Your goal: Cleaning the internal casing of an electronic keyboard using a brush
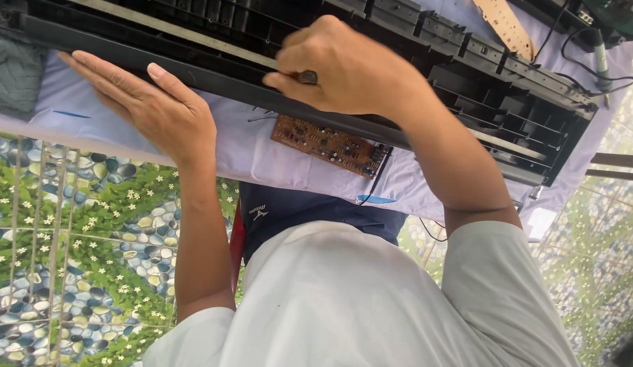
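Note:
A long black plastic chassis (466,81) with ribbed compartments lies across a lavender cloth (242,146). My left hand (150,102) rests flat, fingers spread, against the chassis's near edge at the left. Over the middle of the chassis, my right hand (350,64) is closed, pinching a small dark round-ended tool (306,77) between thumb and fingers. What the tool's tip touches is hidden by the hand. A brown circuit board (330,144) lies on the cloth just below the chassis, with dark wires leaving its right end.
A tan perforated strip (507,27) and black cables (588,47) lie at the far right. A grey cloth (14,75) sits at the left edge. Below is a pebble-and-flower patterned floor (78,238). My white shirt (344,306) fills the lower middle.

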